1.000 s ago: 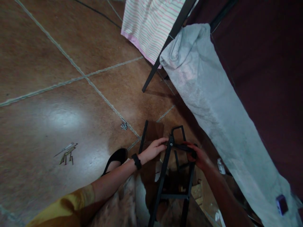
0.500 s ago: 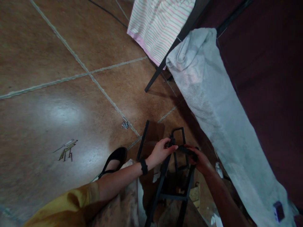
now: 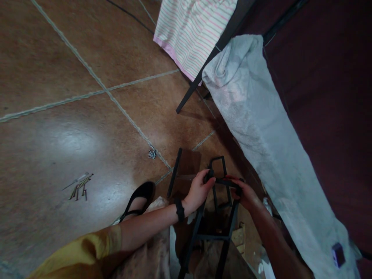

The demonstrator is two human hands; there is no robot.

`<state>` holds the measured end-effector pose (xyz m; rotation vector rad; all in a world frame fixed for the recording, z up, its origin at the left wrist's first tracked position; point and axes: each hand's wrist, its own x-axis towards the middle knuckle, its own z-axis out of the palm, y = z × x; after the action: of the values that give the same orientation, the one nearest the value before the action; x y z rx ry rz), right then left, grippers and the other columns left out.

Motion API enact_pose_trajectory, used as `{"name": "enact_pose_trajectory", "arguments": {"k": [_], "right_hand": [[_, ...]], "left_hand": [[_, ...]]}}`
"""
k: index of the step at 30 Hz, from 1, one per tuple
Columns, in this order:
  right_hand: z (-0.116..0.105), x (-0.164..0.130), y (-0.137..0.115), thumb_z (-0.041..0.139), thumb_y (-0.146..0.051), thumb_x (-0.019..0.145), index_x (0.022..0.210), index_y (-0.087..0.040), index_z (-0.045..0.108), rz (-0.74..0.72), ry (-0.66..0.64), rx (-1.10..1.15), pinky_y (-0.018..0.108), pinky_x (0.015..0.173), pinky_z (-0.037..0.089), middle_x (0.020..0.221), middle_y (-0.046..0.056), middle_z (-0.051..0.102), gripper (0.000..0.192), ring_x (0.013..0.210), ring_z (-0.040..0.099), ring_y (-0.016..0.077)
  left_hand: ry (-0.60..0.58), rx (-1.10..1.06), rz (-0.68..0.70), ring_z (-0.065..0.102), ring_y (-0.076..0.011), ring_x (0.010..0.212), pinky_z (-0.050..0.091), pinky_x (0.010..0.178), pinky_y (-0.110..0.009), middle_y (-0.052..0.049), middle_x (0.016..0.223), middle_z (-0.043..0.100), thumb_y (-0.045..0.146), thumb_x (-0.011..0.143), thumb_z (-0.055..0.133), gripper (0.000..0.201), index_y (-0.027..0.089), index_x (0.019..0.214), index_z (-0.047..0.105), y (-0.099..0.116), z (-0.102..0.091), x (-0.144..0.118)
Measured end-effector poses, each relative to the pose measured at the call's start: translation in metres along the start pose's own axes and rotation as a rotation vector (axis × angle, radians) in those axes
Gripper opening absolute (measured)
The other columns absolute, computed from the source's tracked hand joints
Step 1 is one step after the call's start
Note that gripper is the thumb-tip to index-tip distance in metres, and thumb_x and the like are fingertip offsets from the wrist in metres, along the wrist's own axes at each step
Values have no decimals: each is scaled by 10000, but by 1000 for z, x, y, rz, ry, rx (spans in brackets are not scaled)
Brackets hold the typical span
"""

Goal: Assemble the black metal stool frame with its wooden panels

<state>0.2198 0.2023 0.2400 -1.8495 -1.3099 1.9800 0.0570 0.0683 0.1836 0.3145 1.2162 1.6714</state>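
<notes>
A black metal frame (image 3: 213, 236) with two long side bars and a crosspiece stands between my knees. My left hand (image 3: 198, 192), with a black band on its wrist, is closed round the far end of the left side bar. My right hand (image 3: 244, 195) grips the far end of the right side bar. Between both hands runs a short black crossbar (image 3: 225, 181), its ends partly covered by my fingers. Just beyond it, a bent black rectangular loop (image 3: 223, 164) shows near the floor.
Loose bolts and a thin screwdriver-like tool (image 3: 74, 181) lie on the tiled floor at left. A small pile of screws (image 3: 152, 154) sits nearer my shoe (image 3: 143, 196). A dark flat panel (image 3: 188, 164) is beside my left hand. A grey towel (image 3: 261, 128) drapes along the right.
The short crossbar has turned and settled lower between the side bars, showing a thinner edge. My fingers have shifted slightly with it. The whole view has moved a little.
</notes>
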Motion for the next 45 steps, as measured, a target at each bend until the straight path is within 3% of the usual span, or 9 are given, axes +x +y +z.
{"name": "enact_pose_trajectory", "arguments": {"k": [4,9,13,18,23,33,38,45], "right_hand": [[5,-2,2,684,-315,673,1012,-187,650,-49,46,20,189,329,286,960,48,693,365,403,450,49],[19,-3,9,713,-294,630,1046,-213,632,-87,188,79,193,361,363,760,-25,657,432,431,498,69],[28,-3,15,703,-308,646,1119,-233,575,-112,248,111,195,346,353,674,-38,640,496,409,513,86],[27,-7,10,674,-294,689,1057,-207,575,-31,223,102,201,324,341,651,-22,630,391,388,517,97],[22,-1,-10,675,-289,710,1079,-194,589,-83,195,3,196,318,322,714,-10,633,390,407,509,83],[23,13,-46,596,-275,702,958,-189,615,-91,84,-232,183,292,264,499,-64,532,271,333,456,88],[22,11,-64,562,-252,687,921,-166,633,-27,37,-333,181,278,246,483,-34,575,259,314,462,92],[19,31,-63,555,-247,692,849,-152,615,-129,-6,-346,172,265,245,456,-42,528,193,290,427,81]], "left_hand": [[6,-11,-3,595,-193,861,467,793,-306,-60,923,666,330,752,680,268,177,972,668,0,-1,1],[-25,-22,7,592,-205,946,449,878,-330,-75,1006,669,325,785,643,271,175,1010,662,2,-5,5],[-12,-39,-30,587,-201,971,433,902,-324,-75,1032,668,338,779,653,302,173,1032,657,7,-8,6],[-54,-41,-53,583,-165,865,435,812,-270,-33,905,664,367,784,647,235,175,919,660,12,-10,6],[-38,-44,-74,579,-156,853,427,791,-254,-32,903,664,380,781,647,248,173,917,657,14,-13,10],[-61,46,-104,584,-150,811,427,759,-246,-29,868,669,391,721,711,274,166,870,668,15,-24,18],[-94,61,-119,589,-152,779,440,727,-249,-27,852,670,403,682,738,293,163,830,655,14,-20,17],[-128,25,-74,568,-127,793,426,737,-228,-7,856,640,367,718,719,253,174,851,623,9,-21,25]]}}
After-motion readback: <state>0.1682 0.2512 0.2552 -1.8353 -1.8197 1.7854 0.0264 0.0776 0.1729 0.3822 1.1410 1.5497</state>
